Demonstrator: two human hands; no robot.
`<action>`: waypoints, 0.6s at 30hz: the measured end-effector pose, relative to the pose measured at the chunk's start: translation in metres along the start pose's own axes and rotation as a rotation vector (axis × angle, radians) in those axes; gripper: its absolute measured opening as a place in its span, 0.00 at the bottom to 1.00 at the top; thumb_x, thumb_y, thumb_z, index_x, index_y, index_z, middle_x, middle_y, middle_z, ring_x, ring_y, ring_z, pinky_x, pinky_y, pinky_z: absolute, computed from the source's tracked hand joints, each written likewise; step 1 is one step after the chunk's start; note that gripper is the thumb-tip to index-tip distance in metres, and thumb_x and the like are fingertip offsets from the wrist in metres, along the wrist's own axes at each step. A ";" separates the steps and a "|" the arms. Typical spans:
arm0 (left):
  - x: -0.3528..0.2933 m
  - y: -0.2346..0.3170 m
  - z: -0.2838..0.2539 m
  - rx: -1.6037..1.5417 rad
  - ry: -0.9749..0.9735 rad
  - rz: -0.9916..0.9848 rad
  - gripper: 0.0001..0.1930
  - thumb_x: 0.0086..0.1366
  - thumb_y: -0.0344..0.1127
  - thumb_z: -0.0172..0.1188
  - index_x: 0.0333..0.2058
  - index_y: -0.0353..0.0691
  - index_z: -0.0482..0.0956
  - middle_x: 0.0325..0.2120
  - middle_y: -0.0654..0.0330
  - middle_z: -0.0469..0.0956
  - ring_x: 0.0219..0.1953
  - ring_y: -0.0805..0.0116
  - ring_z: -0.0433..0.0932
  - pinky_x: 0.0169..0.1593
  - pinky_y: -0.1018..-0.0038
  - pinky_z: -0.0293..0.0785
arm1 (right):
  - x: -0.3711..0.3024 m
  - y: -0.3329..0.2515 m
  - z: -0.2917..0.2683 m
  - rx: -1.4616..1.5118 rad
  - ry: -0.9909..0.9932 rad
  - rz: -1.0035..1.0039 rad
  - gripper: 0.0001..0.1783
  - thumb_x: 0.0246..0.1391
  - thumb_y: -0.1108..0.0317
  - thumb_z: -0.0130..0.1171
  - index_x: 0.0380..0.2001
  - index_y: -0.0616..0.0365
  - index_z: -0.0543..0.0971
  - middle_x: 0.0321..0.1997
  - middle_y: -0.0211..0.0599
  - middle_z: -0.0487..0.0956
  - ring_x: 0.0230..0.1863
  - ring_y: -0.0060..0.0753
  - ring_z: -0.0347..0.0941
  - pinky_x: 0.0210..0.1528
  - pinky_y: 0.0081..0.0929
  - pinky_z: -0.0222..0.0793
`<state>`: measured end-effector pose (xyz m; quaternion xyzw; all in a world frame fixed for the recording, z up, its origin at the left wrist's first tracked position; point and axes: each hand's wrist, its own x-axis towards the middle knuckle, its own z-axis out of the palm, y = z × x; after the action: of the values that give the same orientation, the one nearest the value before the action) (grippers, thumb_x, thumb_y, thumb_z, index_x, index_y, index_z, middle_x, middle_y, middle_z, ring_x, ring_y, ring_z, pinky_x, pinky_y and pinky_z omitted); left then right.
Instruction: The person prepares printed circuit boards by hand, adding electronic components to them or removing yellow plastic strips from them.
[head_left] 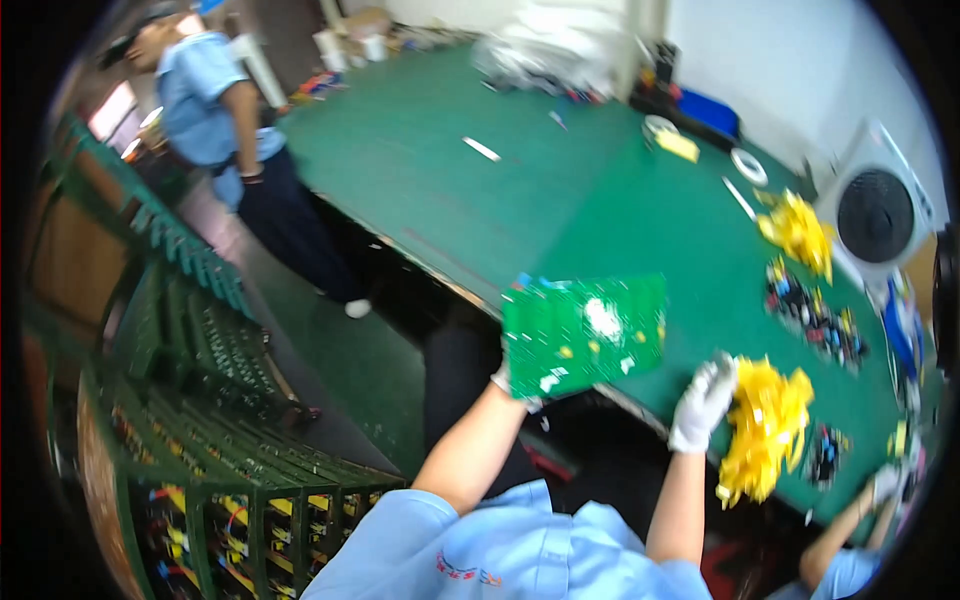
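My left hand (504, 380), in a white glove, grips a green circuit board (575, 340) by its lower left corner; most of its fingers are hidden behind the board. The board is tilted over the table's front edge, with glare and small white and yellow spots on its face. My right hand (700, 405), also gloved in white, is beside the left side of a heap of yellow tape-like strips (765, 430). Its fingers look stretched out, slightly blurred, and nothing shows in them. The heap partly overhangs the table's front edge.
A green-topped table (400, 150) stretches ahead. Toward its right are another yellow strip heap (797, 232), small electronic parts (815, 315), tape rolls (748, 167) and a grey fan (875, 215). Green racks (230, 500) stand left. One person (215, 110) stands there; another's gloved hand (885, 482) is lower right.
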<state>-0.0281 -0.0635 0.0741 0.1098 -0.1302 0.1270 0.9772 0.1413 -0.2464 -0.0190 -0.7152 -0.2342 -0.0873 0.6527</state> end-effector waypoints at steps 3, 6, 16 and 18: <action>0.004 0.004 -0.008 -0.075 0.031 -0.065 0.34 0.67 0.65 0.48 0.58 0.42 0.71 0.57 0.54 0.73 0.57 0.56 0.73 0.60 0.58 0.70 | 0.004 0.006 0.001 -0.231 0.053 -0.090 0.20 0.63 0.75 0.51 0.57 0.67 0.65 0.52 0.42 0.72 0.45 0.25 0.70 0.52 0.24 0.69; 0.014 -0.008 -0.019 -0.076 0.003 -0.091 0.34 0.67 0.65 0.49 0.58 0.42 0.71 0.57 0.54 0.73 0.57 0.56 0.73 0.60 0.58 0.70 | 0.001 -0.010 -0.003 -0.042 -0.051 -0.032 0.15 0.62 0.74 0.55 0.51 0.63 0.71 0.48 0.39 0.75 0.44 0.23 0.72 0.46 0.22 0.70; 0.001 -0.004 -0.022 -0.061 0.098 -0.007 0.33 0.67 0.63 0.50 0.58 0.41 0.71 0.57 0.52 0.73 0.57 0.56 0.73 0.60 0.57 0.70 | -0.027 -0.106 0.059 -0.373 -0.606 -0.487 0.10 0.53 0.65 0.66 0.38 0.54 0.81 0.31 0.42 0.77 0.29 0.45 0.76 0.28 0.37 0.73; 0.006 0.000 -0.024 -0.061 0.116 0.018 0.33 0.67 0.63 0.50 0.58 0.41 0.71 0.57 0.52 0.73 0.57 0.56 0.73 0.60 0.57 0.69 | -0.028 -0.102 0.060 -0.401 -0.646 -0.506 0.09 0.54 0.64 0.66 0.37 0.54 0.81 0.30 0.42 0.77 0.28 0.45 0.76 0.27 0.37 0.73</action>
<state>-0.0172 -0.0566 0.0527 0.0713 -0.0783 0.1379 0.9848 0.0602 -0.1898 0.0520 -0.7382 -0.5716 -0.0598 0.3531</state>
